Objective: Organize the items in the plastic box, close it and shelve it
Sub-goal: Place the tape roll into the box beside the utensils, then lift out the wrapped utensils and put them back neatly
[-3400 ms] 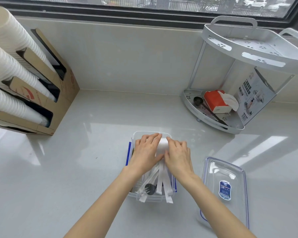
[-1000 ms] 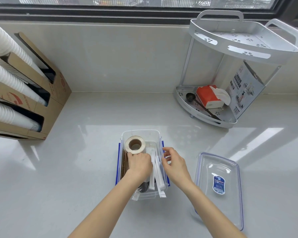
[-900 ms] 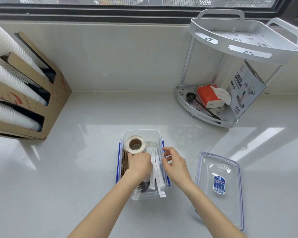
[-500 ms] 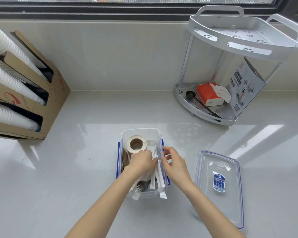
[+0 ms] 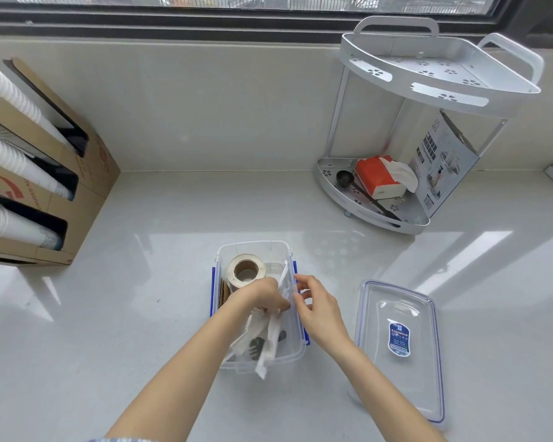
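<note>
A clear plastic box (image 5: pixel 253 247) with blue side clips sits open on the counter in front of me. Inside it a roll of tape (image 5: pixel 246 271) stands at the far left, and white wrapped cutlery packets (image 5: pixel 268 339) lie along its length, one end hanging over the near rim. My left hand (image 5: pixel 262 295) is inside the box, closed on the packets. My right hand (image 5: pixel 316 306) hovers at the box's right wall, fingertips pinching the top of a packet. The clear lid (image 5: pixel 403 346) lies flat to the right of the box.
A white two-tier corner shelf (image 5: pixel 434 87) stands at the back right; its lower tier holds an orange tissue pack (image 5: pixel 377 177), a black scoop (image 5: pixel 345 178) and a printed carton. A cardboard dispenser (image 5: pixel 87 173) with stacked white cups is at the left. A window runs behind.
My left hand has moved from beside the tape roll to the packets and gathered them toward the box's middle. My right hand stayed at the right wall. The view shifted slightly.
</note>
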Available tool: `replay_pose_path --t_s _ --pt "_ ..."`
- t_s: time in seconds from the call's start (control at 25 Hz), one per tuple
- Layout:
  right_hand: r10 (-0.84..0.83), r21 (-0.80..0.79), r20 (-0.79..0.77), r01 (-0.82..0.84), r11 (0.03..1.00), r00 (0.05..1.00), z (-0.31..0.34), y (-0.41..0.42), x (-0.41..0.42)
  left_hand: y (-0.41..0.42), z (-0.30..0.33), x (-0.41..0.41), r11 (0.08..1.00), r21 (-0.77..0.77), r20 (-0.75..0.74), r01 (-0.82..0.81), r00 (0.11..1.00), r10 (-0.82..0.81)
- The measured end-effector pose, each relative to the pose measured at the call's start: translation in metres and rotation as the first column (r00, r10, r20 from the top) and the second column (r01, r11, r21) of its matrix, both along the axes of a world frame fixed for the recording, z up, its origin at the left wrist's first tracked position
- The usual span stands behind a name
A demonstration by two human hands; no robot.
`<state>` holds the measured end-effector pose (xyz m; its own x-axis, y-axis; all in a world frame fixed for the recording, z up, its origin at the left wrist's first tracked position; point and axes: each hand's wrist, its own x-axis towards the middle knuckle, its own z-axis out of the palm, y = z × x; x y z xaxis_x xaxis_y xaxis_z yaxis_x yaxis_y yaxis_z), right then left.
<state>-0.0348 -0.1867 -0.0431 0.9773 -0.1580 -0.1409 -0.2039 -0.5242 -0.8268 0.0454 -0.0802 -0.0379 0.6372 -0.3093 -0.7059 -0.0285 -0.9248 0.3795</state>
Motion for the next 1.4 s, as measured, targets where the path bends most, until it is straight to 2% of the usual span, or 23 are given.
replay_pose_path --t_s 0.08,0.28,0.52,0.68,0.8,0.92,1.04,1.12,1.24,1.32,1.4 --pt "0.005 0.0 0.002 -0.005 1.0 1.0 0.0 0.0 -0.001 0.002 0.0 0.0 1.0 -0.014 0.021 -0.006 1.0 0.006" --pt "-0.001 0.003 -0.001 0.001 1.0 1.0 0.001 0.0 -0.001 0.004 0.0 -0.002 0.997 0.046 -0.05 0.065 0.997 -0.063" --pt "0.003 0.004 0.014 -0.003 1.0 1.0 0.0 0.0 -0.002 0.007 -0.001 -0.01 0.998 0.031 0.025 0.05 0.998 -0.051" --pt "0.006 -0.013 0.021 -0.006 1.0 1.0 -0.001 0.001 -0.002 0.016 0.012 -0.01 0.987 -0.157 0.041 -0.031 0.998 0.038" --pt "0.021 -0.034 0.006 -0.021 0.999 1.0 0.0 -0.001 -0.001 0.024 0.029 -0.013 0.946 -0.316 0.11 -0.066 0.988 0.106" --pt "0.043 -0.097 -0.016 -0.044 0.994 0.999 0.004 -0.001 -0.001 0.032 0.037 -0.014 0.897 -0.417 0.104 -0.15 0.972 0.211" --pt "0.102 -0.246 0.134 -0.067 0.967 0.986 0.014 0.001 -0.008 0.039 0.044 -0.021 0.826 -0.513 0.066 -0.235 0.948 0.311" --pt "0.266 -0.345 0.133 -0.207 0.915 0.955 0.022 0.004 -0.012 0.041 0.045 -0.026 0.79 -0.56 0.063 -0.249 0.938 0.341" --pt "0.508 -0.455 -0.219 -0.548 0.702 0.833 0.029 0.017 -0.014 0.045 0.044 -0.032 0.736 -0.618 0.06 -0.276 0.917 0.395" --pt "0.52 -0.515 -0.363 -0.632 0.58 0.773 0.031 0.025 -0.011 0.05 0.044 -0.033 0.691 -0.658 0.042 -0.299 0.901 0.431" --pt "0.506 -0.539 -0.42 -0.656 0.528 0.753 0.032 0.031 -0.007 0.053 0.044 -0.034 0.657 -0.684 0.02 -0.317 0.892 0.452"
